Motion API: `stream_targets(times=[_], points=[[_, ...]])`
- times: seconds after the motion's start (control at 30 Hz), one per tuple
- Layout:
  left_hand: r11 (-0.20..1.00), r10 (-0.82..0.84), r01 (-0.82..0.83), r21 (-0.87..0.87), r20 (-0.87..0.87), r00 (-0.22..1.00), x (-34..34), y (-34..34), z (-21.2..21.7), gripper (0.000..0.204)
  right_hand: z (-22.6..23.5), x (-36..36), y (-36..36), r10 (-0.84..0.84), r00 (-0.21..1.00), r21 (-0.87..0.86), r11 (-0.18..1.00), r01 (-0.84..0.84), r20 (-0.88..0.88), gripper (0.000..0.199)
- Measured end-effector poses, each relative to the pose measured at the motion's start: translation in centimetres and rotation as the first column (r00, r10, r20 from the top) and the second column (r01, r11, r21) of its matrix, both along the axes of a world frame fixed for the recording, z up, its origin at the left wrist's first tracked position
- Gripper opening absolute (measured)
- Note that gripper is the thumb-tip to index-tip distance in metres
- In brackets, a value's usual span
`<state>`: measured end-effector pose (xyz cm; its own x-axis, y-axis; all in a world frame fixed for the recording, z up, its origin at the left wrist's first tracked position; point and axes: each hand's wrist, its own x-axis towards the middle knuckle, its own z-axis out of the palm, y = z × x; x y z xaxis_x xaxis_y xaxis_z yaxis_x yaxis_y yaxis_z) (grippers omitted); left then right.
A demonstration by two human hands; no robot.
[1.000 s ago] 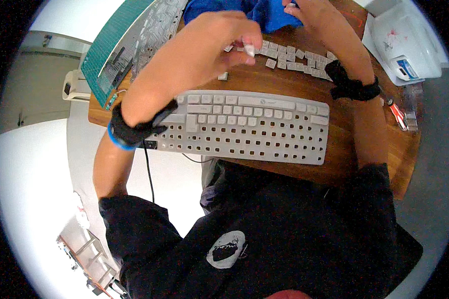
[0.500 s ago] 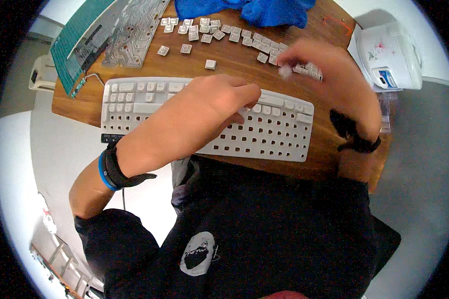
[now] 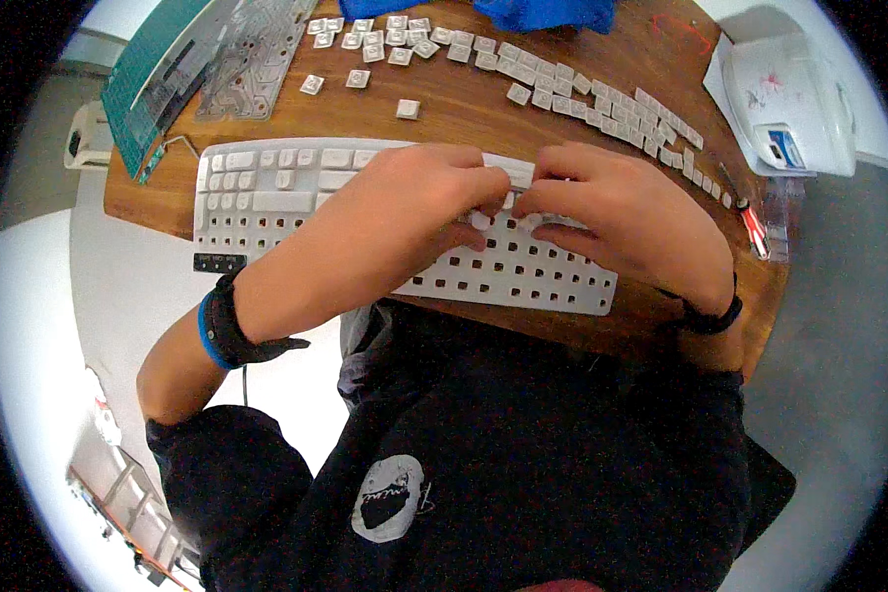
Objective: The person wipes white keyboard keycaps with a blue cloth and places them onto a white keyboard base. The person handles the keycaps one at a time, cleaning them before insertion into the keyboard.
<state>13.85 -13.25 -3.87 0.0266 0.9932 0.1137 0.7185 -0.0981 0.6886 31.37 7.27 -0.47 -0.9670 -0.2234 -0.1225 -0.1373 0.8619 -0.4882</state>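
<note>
The white keyboard (image 3: 493,279) lies flat at the near side of the counter (image 3: 365,113), probably for comfortable reach. The left hand (image 3: 426,192) is nearly closed, its fingertips seemingly pinching a small key (image 3: 481,220) over it; the right hand (image 3: 617,202) likewise pinches another key (image 3: 530,224). Loose keys (image 3: 407,110) lie behind, many in rows, perhaps for easy choosing.

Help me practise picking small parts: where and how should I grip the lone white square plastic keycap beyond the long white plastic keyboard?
Pinch the white keycap by two opposite side walls, ideally from above: it stands apart from the other keycaps on the brown wooden table, with room around, and looks low and blocky.
</note>
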Motion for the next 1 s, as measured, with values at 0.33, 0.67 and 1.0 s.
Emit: stream_targets(times=[0.33, 0.67, 1.0], points=[[0.998, 0.058, -0.057, -0.013, 0.063, 0.996, 0.7, 0.1, -0.1, 0.026, -1.0, 0.2, 0.2, 0.014, 0.996, 0.009, 1.000, -0.014, -0.084, 0.030], [0.997, 0.080, -0.080, -0.025, 0.023, 0.996, 0.9, -0.3, 0.2, 0.024, -1.1, 0.2, 0.4, 0.039, 0.997, 0.033, 0.999, -0.036, -0.063, 0.029], [0.997, 0.076, -0.076, 0.001, 0.027, 0.997, 1.2, -0.4, 0.3, 0.023, -0.7, 0.0, 0.6, 0.074, 0.995, 0.034, 0.997, -0.072, -0.064, 0.026]])
